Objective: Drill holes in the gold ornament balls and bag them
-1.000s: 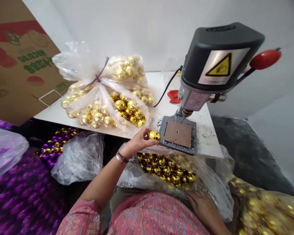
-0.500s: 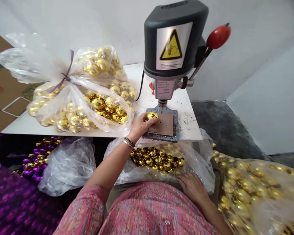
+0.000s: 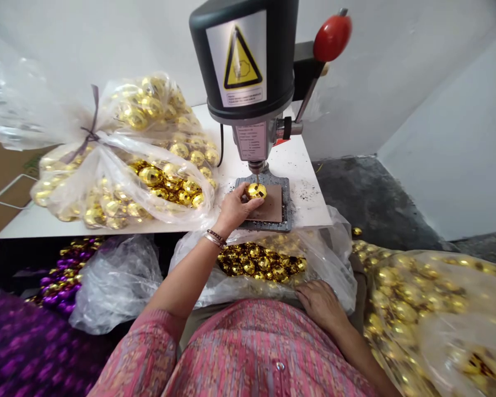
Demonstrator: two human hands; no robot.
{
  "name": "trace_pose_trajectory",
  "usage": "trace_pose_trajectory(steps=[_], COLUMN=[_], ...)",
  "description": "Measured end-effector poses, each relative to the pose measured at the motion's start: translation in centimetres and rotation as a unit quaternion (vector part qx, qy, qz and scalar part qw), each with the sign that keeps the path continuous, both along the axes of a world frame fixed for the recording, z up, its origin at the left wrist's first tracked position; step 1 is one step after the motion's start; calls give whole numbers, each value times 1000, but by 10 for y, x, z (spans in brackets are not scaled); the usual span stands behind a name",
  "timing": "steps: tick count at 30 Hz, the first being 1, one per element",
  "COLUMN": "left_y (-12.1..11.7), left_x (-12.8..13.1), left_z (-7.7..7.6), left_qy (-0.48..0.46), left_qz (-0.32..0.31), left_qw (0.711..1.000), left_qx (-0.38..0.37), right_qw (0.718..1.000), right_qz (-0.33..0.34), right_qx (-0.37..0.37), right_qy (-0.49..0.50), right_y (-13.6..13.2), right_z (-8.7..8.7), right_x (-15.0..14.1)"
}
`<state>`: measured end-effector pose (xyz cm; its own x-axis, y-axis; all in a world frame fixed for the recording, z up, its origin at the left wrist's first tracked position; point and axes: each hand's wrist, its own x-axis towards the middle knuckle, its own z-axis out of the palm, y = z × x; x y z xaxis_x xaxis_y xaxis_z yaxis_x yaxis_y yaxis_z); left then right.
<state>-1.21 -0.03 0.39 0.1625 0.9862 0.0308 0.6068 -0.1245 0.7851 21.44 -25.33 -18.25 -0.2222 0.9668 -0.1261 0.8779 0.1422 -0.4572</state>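
Observation:
My left hand [image 3: 235, 210] pinches a shiny gold faceted ball [image 3: 256, 191] between thumb and fingers. The ball sits on a brown board [image 3: 273, 205] on the base of a small drill press [image 3: 248, 66]. Right above the ball is the drill bit [image 3: 257, 178]; I cannot tell whether it touches. Low at the right, my right hand [image 3: 319, 302] lies flat with its fingers stretched out, at the rim of an open clear plastic bag [image 3: 334, 270]. Inside that bag are several gold balls [image 3: 260, 263].
A tied plastic bag of gold balls [image 3: 119, 171] stands on the white table [image 3: 310, 190], left of the press. The red-knobbed lever [image 3: 333, 37] sticks out at upper right. Another bag of gold balls [image 3: 409, 298] is at right, purple balls [image 3: 58, 286] at left.
My left hand has brought the ball over the board to beneath the drill bit. The view has shifted, so the press appears farther left. My right hand stays by the bag.

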Motion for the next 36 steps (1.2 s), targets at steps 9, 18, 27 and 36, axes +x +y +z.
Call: trace_pose_trajectory(steps=[9,18,27,36], left_y=[-13,-11,-9,-9], left_x=[13,14,13,14], left_z=[5,-9,-24,-26], left_qy=[165,122,90,93], left_qz=[28,15,18,16], left_qw=[986,991,993,992], left_qx=[25,43,77,79], right_qw=[995,971,860,889], right_qz=[-10,14,-205,-250], right_qx=[53,89,360,366], right_qy=[79,220,297,114], right_y=[3,47,173,256], right_z=[28,147,319,404], right_x=[5,40,24,-15])
